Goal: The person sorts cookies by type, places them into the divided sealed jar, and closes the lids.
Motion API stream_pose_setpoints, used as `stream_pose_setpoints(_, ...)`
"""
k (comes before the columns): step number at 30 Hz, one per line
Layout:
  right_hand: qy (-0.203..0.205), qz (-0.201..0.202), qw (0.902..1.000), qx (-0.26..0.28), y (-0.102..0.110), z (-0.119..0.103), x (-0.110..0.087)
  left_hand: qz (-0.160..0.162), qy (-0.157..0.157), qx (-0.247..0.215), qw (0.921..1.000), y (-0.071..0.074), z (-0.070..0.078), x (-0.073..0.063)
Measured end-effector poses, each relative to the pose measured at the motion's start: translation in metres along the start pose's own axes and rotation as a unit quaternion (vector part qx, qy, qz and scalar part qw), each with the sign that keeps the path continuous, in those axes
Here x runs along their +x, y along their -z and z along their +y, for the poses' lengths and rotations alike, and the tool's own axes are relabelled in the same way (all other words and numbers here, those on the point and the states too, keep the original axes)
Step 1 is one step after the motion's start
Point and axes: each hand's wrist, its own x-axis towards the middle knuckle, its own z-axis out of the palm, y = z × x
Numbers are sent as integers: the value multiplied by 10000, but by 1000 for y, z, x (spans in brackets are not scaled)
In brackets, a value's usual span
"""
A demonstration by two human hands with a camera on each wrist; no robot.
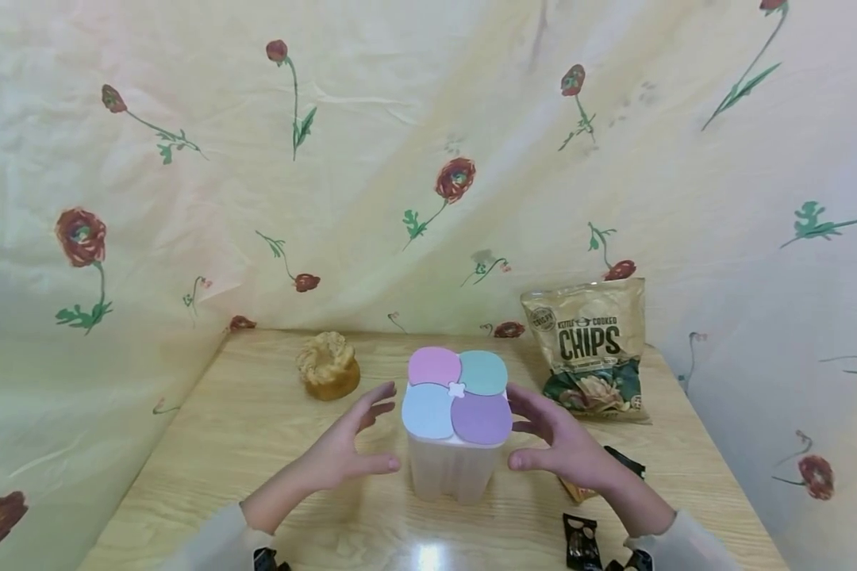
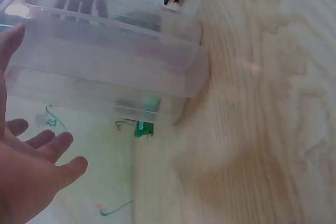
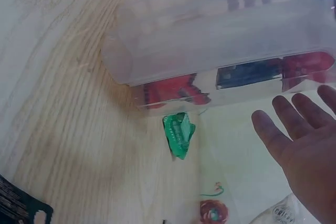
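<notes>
Left hand (image 1: 343,454) and right hand (image 1: 563,444), both spread, flank a container (image 1: 448,456) on a pale wood table (image 1: 243,428) before flowered cloth (image 1: 378,103).

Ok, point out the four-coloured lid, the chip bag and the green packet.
Four-coloured lid (image 1: 457,390): head view, white centre piece.
Chip bag (image 1: 590,344): head view, CHIPS lettering.
Green packet (image 3: 179,134): right wrist view, wrapper's middle.

Container (image 1: 450,469): smooth translucent plastic, softly glossy walls
Lid (image 1: 430,411): smooth opaque plastic, matt
Bench (image 1: 257,428): wood-grained, smooth, bright sheen
Chips bag (image 1: 594,349): thin crinkled film, slight sheen
Green wrapper (image 3: 179,135): glossy, creased film
Bun (image 1: 328,373): rough, ridged top
Backdrop (image 1: 371,222): wrinkled cloth, faint sheen
Sleeve (image 1: 217,539): matt cloth
</notes>
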Motion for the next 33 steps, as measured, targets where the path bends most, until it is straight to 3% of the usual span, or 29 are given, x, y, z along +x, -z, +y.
stream_pose_setpoints(3,22,15,9998,-173,-2,-2,5,-107,83,272,9995,0,-1,9)
stream_pose_setpoints(13,41,4,9996,-292,-2,-3,13,-359,133,240,9990,-3,1,25)
stream_pose_setpoints(23,-108,-20,9994,-319,-1,-7,13,-469,141,237,9985,-5,2,29)
stream_pose_setpoints(33,232,318,9914,-1245,7,-21,8,-591,180,140,9980,-2,3,27)
